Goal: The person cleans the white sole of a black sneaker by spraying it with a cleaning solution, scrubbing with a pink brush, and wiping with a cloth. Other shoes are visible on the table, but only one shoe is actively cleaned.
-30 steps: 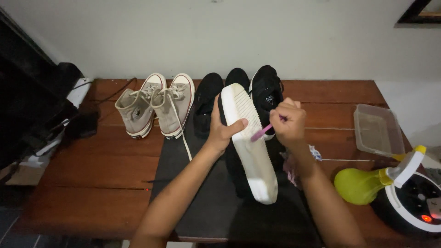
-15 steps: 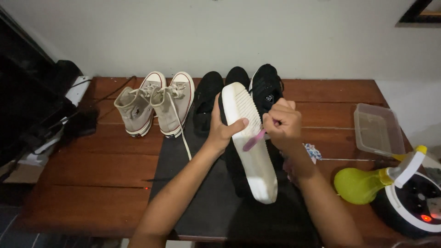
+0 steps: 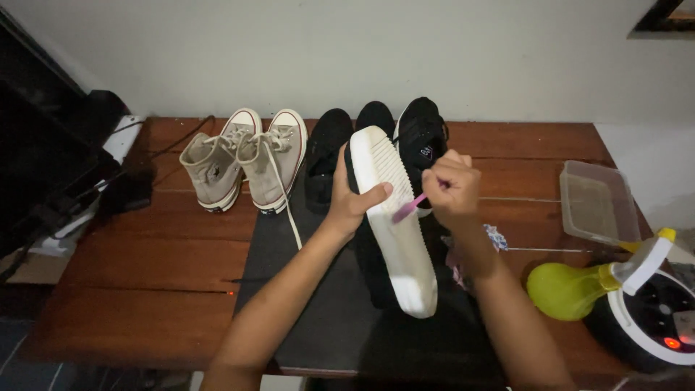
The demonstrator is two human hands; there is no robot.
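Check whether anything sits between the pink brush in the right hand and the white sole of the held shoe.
Nothing visible does. The right hand holds the pink brush with its tip on the white sole, and the left hand grips the sole's other edge.

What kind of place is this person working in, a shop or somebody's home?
Most likely a home, at a makeshift shoe-cleaning spot. A wooden table stands against a plain wall, with a pair of beige high-top sneakers lined up on it. A green spray bottle and a clear plastic tub sit at the right side.
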